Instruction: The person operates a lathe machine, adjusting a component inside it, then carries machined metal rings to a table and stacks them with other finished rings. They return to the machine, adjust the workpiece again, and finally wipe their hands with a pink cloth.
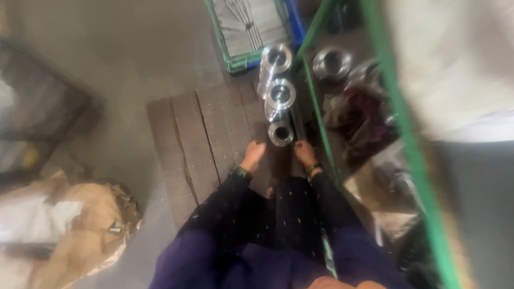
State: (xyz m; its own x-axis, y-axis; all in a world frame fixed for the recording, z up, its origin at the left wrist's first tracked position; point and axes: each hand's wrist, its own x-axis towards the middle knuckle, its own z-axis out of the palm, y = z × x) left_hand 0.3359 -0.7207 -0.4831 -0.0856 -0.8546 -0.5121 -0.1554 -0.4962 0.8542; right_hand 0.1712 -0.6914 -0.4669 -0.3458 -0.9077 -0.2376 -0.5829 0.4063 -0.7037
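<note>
Neither of my hands shows clearly. A blurred skin-coloured shape (336, 287) at the bottom edge cannot be identified. I look straight down at my purple garment (215, 265) and black dotted trousers (282, 212). My two bare feet (252, 156) (306, 153) stand on a dark wooden pallet (200, 135). Just ahead of the toes, three shiny metal cylindrical parts (279, 95) lie in a row, the nearest one (280, 132) almost touching my feet.
A green metal frame (405, 133) runs along the right, with more metal rings (331, 62) and dark parts behind it. A green crate (247, 25) sits at the top. A brown paper sack (72, 231) lies at the left on the grey floor.
</note>
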